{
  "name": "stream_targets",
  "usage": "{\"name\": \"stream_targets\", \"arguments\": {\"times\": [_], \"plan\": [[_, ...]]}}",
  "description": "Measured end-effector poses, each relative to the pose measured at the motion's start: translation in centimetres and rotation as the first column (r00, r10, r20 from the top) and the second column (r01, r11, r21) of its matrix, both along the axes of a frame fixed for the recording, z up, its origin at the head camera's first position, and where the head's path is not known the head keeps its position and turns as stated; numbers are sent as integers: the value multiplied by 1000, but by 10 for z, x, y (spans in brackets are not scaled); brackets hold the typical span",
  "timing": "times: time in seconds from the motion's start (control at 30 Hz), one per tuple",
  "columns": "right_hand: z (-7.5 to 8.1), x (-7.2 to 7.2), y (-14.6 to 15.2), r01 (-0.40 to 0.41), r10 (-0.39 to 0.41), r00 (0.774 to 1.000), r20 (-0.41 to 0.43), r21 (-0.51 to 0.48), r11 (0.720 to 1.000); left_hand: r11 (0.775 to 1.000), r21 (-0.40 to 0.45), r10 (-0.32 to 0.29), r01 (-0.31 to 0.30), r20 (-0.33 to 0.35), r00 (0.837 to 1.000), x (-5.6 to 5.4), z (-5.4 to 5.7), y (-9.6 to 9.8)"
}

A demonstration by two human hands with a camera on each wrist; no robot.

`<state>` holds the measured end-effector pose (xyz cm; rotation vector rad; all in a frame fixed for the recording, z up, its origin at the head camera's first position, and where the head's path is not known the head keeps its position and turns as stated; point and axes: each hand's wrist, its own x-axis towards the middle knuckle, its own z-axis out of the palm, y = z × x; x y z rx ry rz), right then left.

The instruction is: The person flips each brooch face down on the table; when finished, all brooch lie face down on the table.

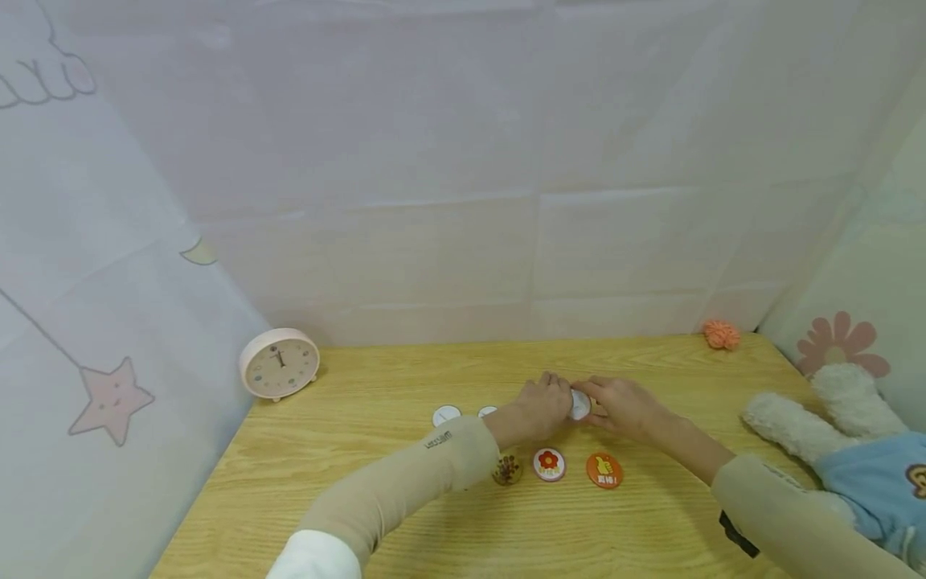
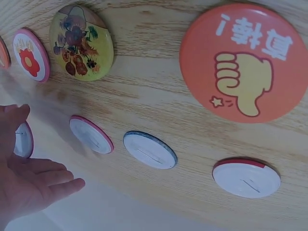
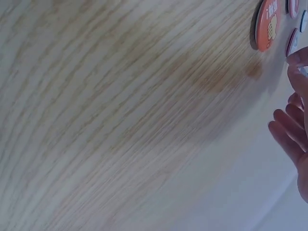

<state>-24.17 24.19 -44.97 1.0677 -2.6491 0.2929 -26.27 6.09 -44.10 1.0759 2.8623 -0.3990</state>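
Observation:
In the head view, both hands meet over a round pin badge [image 1: 581, 404] whose white back faces up. My left hand [image 1: 538, 408] grips it at its left edge, partly covering it. My right hand [image 1: 625, 404] pinches its right side between thumb and fingers. White-backed badges [image 1: 446, 415] lie face down in a row to the left; the left wrist view shows a pin on their backs. Nearer the body lie face-up badges: a sunflower-picture badge [image 1: 507, 468], a red-flower badge [image 1: 549, 464] and an orange thumbs-up badge [image 1: 604, 470]. A larger orange badge [image 2: 245, 62] shows in the left wrist view.
A pink clock [image 1: 280, 364] stands at the table's back left corner. An orange pompom [image 1: 721, 334] sits at the back right. On the right lies a plush toy [image 1: 868, 462] in blue clothing. Printed cloth walls [image 1: 434, 265] border the wooden table [image 1: 376, 370].

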Motion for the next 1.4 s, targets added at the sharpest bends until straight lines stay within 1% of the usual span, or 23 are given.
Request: {"name": "stream_targets", "arguments": {"times": [0.03,0.07,0.17,0.23,0.3,0.4,0.47,0.57,0.67,0.77,0.83,0.93,1.03,1.1,1.17,1.23,1.27,1.33,1.4], "plan": [[0,-1,-1,13,-13,1000,-8,19,1000,1000,1,7,-7,3,1000,0,0,-2],[0,-2,-1,21,-21,1000,10,21,1000,1000,10,16,-16,6,1000,0,1,-5],[-4,-6,1,58,-59,994,97,5,998,998,42,47,-48,20,999,1,5,-14],[-7,-10,4,87,-83,985,153,-19,996,996,66,63,-65,23,998,3,7,-22],[-10,-12,7,104,-95,976,198,-39,994,991,102,78,-82,39,996,4,9,-31],[-14,-14,10,110,-95,970,223,-60,992,987,130,90,-94,34,995,3,9,-47],[-15,-14,12,109,-91,966,240,-62,992,985,139,97,-99,27,995,3,7,-54],[-15,-11,12,114,-95,962,257,-61,992,986,134,103,-104,15,995,2,4,-63],[-15,-10,11,108,-89,963,253,-64,992,984,148,102,-103,14,995,2,0,-70],[-16,-9,10,91,-79,978,195,-54,994,979,174,103,-105,23,994,4,-2,-82],[-17,-7,8,98,-88,981,173,-47,994,975,191,114,-117,25,993,8,-2,-94],[-21,-4,7,135,-126,978,165,-40,990,967,200,155,-156,21,988,17,1,-115],[-23,-2,9,163,-155,975,162,-34,986,962,196,192,-189,3,981,26,7,-135],[-23,-2,10,168,-162,974,156,-25,985,954,218,208,-205,12,978,32,10,-149],[-23,-2,11,163,-158,975,157,-20,986,947,250,203,-202,23,979,39,11,-164],[-24,-2,10,157,-151,975,165,-21,987,934,294,198,-203,45,979,49,12,-178],[-24,-2,10,154,-149,974,170,-19,988,927,318,191,-198,53,980,54,10,-185],[-25,-3,10,148,-142,974,176,-20,989,925,330,180,-186,49,983,65,8,-196],[-23,-3,8,140,-134,975,178,-22,990,921,338,183,-193,62,981,74,4,-205]]}}
